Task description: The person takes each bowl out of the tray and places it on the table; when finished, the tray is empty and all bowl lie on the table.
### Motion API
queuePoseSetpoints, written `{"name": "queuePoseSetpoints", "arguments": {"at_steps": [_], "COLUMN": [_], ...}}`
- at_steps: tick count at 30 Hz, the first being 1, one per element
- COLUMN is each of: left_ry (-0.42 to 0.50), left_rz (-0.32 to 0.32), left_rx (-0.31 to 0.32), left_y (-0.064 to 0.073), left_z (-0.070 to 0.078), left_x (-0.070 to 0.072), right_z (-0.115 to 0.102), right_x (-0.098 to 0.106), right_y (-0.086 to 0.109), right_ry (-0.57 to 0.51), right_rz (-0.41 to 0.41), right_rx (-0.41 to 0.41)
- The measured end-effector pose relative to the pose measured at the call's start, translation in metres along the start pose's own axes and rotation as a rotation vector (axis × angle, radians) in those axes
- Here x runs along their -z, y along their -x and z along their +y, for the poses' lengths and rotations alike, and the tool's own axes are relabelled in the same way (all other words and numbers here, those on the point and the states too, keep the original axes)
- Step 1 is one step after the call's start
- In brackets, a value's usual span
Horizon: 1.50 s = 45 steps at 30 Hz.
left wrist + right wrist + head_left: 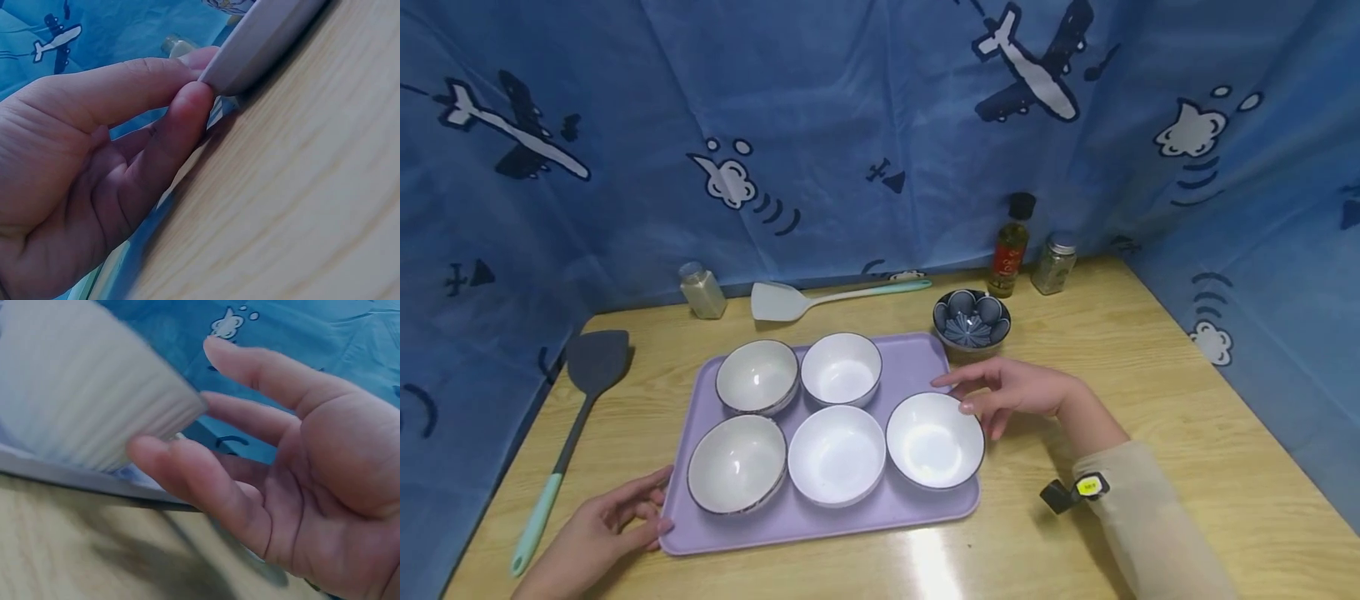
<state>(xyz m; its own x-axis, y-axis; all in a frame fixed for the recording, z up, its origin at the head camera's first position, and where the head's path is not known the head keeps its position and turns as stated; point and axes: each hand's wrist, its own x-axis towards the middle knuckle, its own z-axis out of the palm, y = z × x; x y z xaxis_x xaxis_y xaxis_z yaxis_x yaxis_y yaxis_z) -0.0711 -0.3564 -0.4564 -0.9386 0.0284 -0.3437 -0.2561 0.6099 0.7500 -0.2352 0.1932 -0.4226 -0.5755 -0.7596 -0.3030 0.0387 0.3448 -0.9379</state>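
Observation:
A lilac tray point(913, 357) carries several white bowls in two rows. My left hand point(601, 533) is at its near left corner; in the left wrist view the thumb and a finger pinch the tray's rim point(250, 47). Over the tray's right end is my right hand point(1022, 389), beside the rightmost white bowl point(934, 442). The right wrist view shows this hand's fingers spread and loosely bent, fingertips right at the ribbed outer wall of the bowl point(94, 387) and the thumb apart from it. Two bowls at the left, one of them a greyish bowl point(737, 464), look duller than the others.
A dark patterned bowl point(970, 321) stands just behind the tray's right corner. Along the curtain are a shaker point(703, 292), a white spatula point(781, 302), a sauce bottle point(1009, 250) and a spice jar point(1054, 267). A grey turner point(597, 358) lies left of the tray.

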Motion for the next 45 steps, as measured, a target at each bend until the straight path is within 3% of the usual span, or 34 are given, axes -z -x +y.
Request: {"name": "queuePoseSetpoints", "arguments": {"at_steps": [6, 12, 17, 27, 33, 45], "left_ry": [0.042, 0.047, 0.082, 0.15, 0.169, 0.145], "left_rz": [-0.008, -0.012, -0.024, -0.021, -0.01, -0.036], "left_rx": [-0.003, -0.033, -0.065, -0.011, 0.015, -0.025], "left_y": [0.0, 0.002, 0.001, -0.003, -0.006, -0.001], "left_z": [-0.001, -0.001, -0.001, -0.001, 0.0, -0.003], "left_x": [0.001, 0.003, 0.004, 0.002, 0.002, 0.002], "right_z": [0.004, 0.004, 0.007, 0.002, -0.009, -0.021], "right_x": [-0.004, -0.008, -0.011, -0.004, 0.011, 0.052], "right_y": [-0.005, 0.0, 0.002, 0.008, 0.019, 0.048], "right_ry": [-0.028, -0.024, -0.1, -0.144, -0.094, -0.128], "right_rz": [-0.119, -0.156, -0.131, -0.036, 0.009, 0.12], "right_rx": [-0.002, 0.029, 0.057, 0.046, 0.09, 0.089]}}
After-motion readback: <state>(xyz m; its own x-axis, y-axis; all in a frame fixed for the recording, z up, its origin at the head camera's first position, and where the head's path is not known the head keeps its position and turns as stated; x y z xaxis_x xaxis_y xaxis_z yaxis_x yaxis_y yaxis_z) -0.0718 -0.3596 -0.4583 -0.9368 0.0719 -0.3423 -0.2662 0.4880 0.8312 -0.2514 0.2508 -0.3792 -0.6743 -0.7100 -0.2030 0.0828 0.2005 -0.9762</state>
